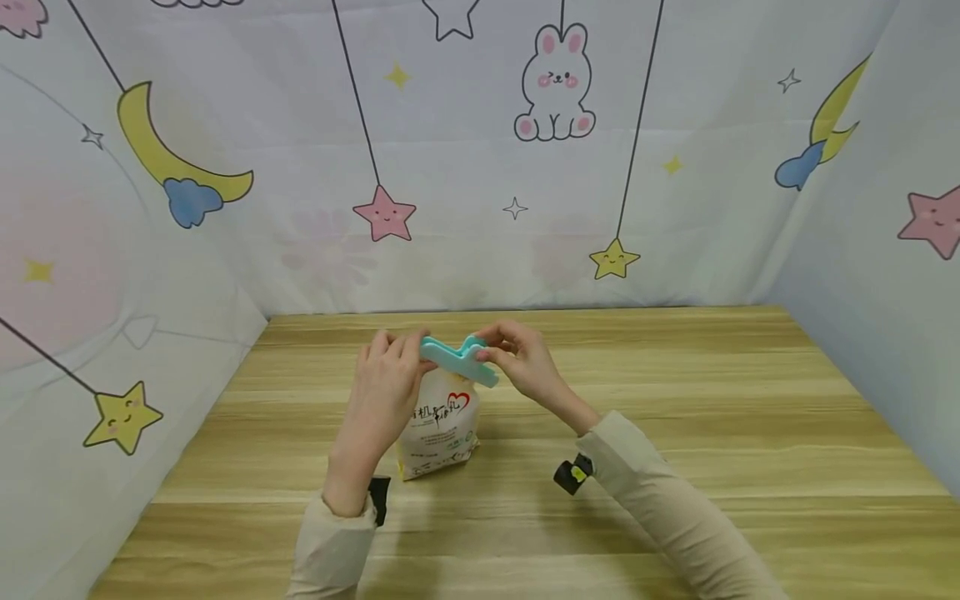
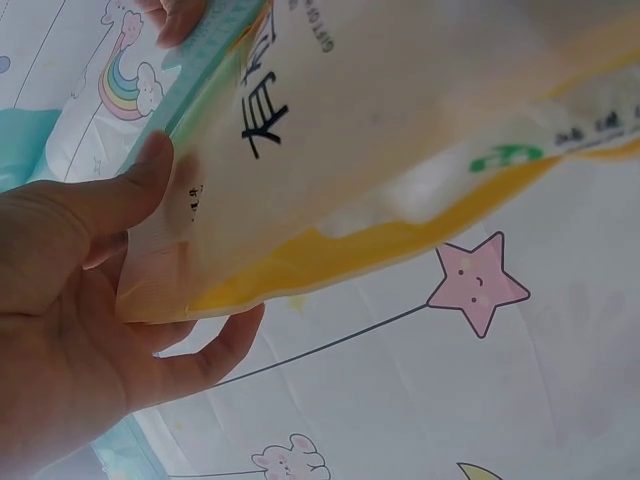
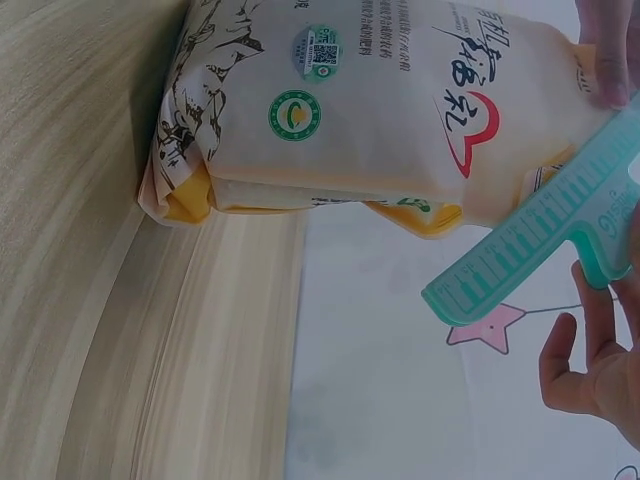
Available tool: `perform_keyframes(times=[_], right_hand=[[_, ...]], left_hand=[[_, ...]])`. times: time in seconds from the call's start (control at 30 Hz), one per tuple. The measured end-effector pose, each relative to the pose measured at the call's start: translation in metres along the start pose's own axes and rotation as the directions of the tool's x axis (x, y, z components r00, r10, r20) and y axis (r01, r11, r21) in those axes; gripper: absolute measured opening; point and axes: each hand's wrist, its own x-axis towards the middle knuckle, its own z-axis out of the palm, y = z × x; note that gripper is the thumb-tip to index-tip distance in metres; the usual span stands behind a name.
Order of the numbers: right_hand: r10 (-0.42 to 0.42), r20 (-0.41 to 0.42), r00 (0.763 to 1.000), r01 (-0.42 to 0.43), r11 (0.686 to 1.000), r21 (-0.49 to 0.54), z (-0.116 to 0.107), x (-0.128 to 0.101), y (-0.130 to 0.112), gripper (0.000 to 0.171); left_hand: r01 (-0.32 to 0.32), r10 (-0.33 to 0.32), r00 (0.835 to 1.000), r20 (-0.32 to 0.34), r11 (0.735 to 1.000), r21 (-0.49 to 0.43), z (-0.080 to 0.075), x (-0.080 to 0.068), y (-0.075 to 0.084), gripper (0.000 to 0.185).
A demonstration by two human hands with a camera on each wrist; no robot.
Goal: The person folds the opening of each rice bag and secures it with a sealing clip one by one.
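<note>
A white-and-yellow printed packaging bag (image 1: 438,429) stands upright on the table, with a long turquoise bag clip (image 1: 459,362) lying slantwise across its top. My left hand (image 1: 381,392) pinches the upper left corner of the bag beside the clip's end. In the left wrist view the thumb presses the front of the bag (image 2: 360,130) and other fingers lie behind it. My right hand (image 1: 528,365) holds the clip's handles between thumb and fingers. The right wrist view shows the ridged clip bar (image 3: 500,262) sticking out past the bag's side edge.
Under the bag is a wood-grain table (image 1: 675,400). A white cloth backdrop (image 1: 480,150) printed with stars, moons and a rabbit surrounds it at the back and sides. A dark wrist camera (image 1: 573,473) hangs below the right sleeve.
</note>
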Motion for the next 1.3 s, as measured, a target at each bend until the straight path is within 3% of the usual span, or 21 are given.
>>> perform_keyframes(times=[0.13, 0.4, 0.73, 0.83, 1.07, 1.3], right_hand=[[-0.014, -0.001, 1.000, 0.014, 1.000, 0.013, 0.001, 0.000, -0.001, 0.015], [-0.146, -0.014, 0.989, 0.147, 0.988, 0.050, 0.003, 0.001, -0.002, 0.020], [-0.042, -0.006, 0.999, 0.042, 0.998, 0.042, 0.006, 0.003, -0.005, 0.016], [-0.045, -0.007, 0.999, 0.045, 0.998, 0.047, 0.006, 0.003, -0.005, 0.016], [-0.016, 0.000, 1.000, 0.016, 0.999, 0.051, 0.003, -0.001, -0.036, 0.014], [-0.019, 0.000, 1.000, 0.019, 0.998, 0.064, 0.003, -0.002, -0.036, 0.014]], left_hand=[[0.003, -0.003, 1.000, 0.008, 1.000, 0.000, -0.001, 0.000, 0.000, 0.035], [0.020, -0.019, 1.000, 0.024, 0.999, -0.028, -0.003, 0.001, 0.000, 0.042], [0.056, -0.053, 0.997, 0.048, 0.996, -0.075, -0.003, 0.003, -0.002, 0.050], [0.063, -0.058, 0.997, 0.054, 0.994, -0.091, -0.003, 0.003, -0.001, 0.051], [0.068, -0.062, 0.996, 0.061, 0.992, -0.107, -0.004, 0.004, -0.001, 0.049], [0.075, -0.069, 0.996, 0.063, 0.992, -0.099, -0.004, 0.004, 0.000, 0.049]])
